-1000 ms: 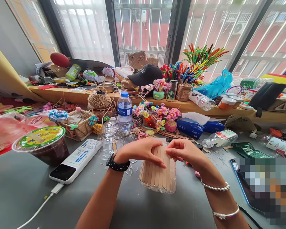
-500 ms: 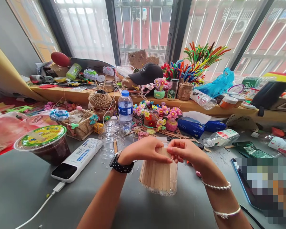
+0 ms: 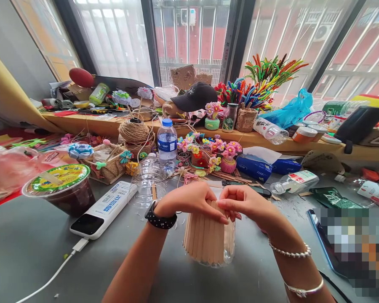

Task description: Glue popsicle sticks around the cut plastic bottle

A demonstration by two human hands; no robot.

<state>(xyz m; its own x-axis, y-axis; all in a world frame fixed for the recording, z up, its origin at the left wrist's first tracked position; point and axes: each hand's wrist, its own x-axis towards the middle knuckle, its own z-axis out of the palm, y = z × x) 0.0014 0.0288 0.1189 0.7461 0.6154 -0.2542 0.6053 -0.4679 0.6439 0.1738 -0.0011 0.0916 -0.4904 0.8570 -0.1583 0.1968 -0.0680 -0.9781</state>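
Flat wooden craft sticks (image 3: pixel 204 240) stand side by side around a clear plastic bottle piece (image 3: pixel 229 242). A strip of bare plastic shows on its right. My left hand (image 3: pixel 196 202) is closed around the upper part, thumb lying across the sticks. At the top right edge, the thumb and fingers of my right hand (image 3: pixel 240 202) pinch the piece near the last stick. My hands cover most of its upper rim. A black dotted watch band is on my left wrist; two silver bracelets are on my right.
Left of my hands are a lidded drink cup (image 3: pixel 61 189), a white power bank (image 3: pixel 104 210) and a clear ribbed bottle piece (image 3: pixel 148 181). A water bottle (image 3: pixel 167 147) stands behind. On the right lie a phone (image 3: pixel 328 248) and an empty bottle (image 3: pixel 295 182).
The stick-covered piece has turned slightly, and more of the bare plastic strip shows on its right. Its lower end sits a little lower in view. Both hands remain on it.
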